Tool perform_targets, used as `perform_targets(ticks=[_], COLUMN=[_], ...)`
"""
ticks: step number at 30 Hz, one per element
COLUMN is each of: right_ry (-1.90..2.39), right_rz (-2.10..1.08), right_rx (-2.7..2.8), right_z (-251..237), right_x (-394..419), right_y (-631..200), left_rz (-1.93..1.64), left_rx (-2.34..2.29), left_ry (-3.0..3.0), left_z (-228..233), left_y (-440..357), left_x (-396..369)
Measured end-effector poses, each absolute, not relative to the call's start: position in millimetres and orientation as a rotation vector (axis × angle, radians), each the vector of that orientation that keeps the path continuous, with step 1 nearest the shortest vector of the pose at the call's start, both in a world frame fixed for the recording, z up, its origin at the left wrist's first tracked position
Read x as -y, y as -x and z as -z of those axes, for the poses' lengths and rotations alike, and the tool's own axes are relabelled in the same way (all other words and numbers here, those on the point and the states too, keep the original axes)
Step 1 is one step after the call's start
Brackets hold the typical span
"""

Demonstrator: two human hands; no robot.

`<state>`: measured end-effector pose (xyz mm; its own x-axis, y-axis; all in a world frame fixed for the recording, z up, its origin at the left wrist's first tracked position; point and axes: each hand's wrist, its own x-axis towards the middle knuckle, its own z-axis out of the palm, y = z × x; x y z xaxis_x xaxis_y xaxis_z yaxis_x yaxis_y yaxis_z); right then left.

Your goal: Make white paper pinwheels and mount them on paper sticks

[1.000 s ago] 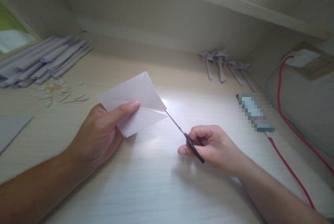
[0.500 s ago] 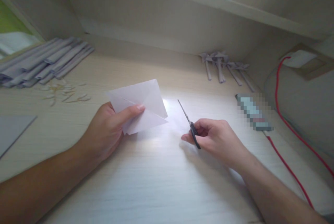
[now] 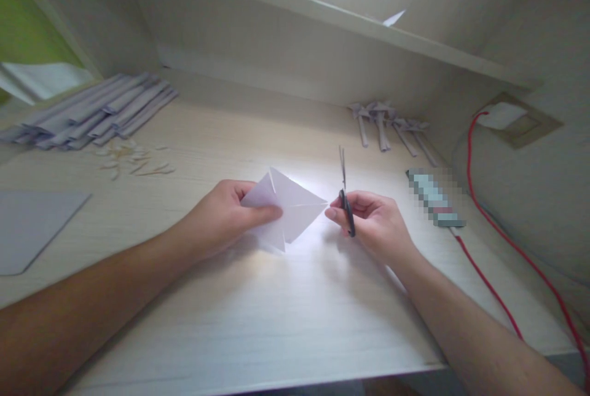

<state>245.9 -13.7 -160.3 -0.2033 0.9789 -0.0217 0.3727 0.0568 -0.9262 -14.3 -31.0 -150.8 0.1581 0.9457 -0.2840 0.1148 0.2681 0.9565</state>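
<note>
A white square of paper [image 3: 299, 190] with slits cut in from its corners is held above the desk. My left hand [image 3: 235, 211] grips its left part, thumb on top and fingers underneath. One slit runs inward from the corner that points right. At that corner is my right hand [image 3: 373, 214], closed, with the black-handled scissors [image 3: 346, 211] hooked on its fingers. The scissor blades point away from me and stand slightly apart. My right thumb and fingertips are close to the paper's tip; whether they pinch it is hard to tell.
Rolled paper tubes [image 3: 101, 114] are piled at the back left, with scattered cotton swabs [image 3: 126, 156] before them. A paper sheet [image 3: 39, 224] lies at left. Several paper pinwheels [image 3: 382, 125] rest at the back right, near a phone [image 3: 436, 199] on a red cable [image 3: 488, 285].
The paper has turned in my left hand and moved right, so a slit corner points at my right hand. The scissors have swung more upright, and the hands are closer together.
</note>
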Motion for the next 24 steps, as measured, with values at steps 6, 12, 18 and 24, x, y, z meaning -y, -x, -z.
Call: perform_targets(ticks=[6,12,18,24], right_ry=[1.673,1.826,1.753,1.626], right_rz=[-0.809,-0.595,-0.608,-0.823], right_rx=[1.982,2.116,2.134,2.213], right_z=[160,146,148,146], right_x=[10,18,18,18], right_y=[-258,-257,-262,-263], left_rz=[-0.897,-0.89,-0.934,-0.944], left_rx=[-1.288,-1.31,-1.334,-1.262], left_ry=[-1.249,-1.332,-1.351,-1.259], left_z=[161,152,141,142], left_y=[22,17,17,21], left_x=[28,32,32,32])
